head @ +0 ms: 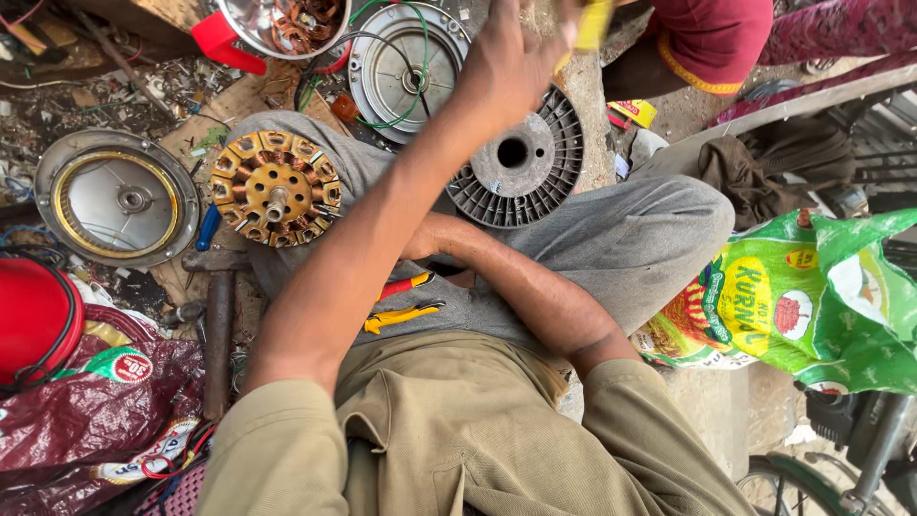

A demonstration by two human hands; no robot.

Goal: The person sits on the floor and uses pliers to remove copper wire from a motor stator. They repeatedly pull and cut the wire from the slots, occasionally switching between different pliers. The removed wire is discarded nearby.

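From up here I see my left hand (506, 62) raised and blurred, its grip closed around a yellow strip (592, 24) near the top edge of the view; what kind of thing the strip is I cannot tell. My right hand (425, 239) is tucked under the left forearm against my lap, so I cannot tell how its grip stands.

Just below the left hand, a grey finned round casing (521, 162) with a centre hole rests on my grey trouser knee. Beside it, on the other knee, lies a copper-wound motor core (275, 188) with a short shaft. Red-handled pliers (406, 284) and yellow-handled pliers (401, 315) lie in my lap, close together.

On the ground to the left sits a round metal cover (117, 199) with a yellow ring inside; another round cover (406, 62) with green wire looped over it lies at the top. A steel bowl (287, 24) of copper scraps stands beside it.

As for packaging: a crumpled green sack (812, 296) with a yellow oval and red round marks lies at right; a dark maroon plastic bag (91, 411) with a round green-and-red label sits lower left; a small yellow packet (635, 112) with red print lies near the finned casing.
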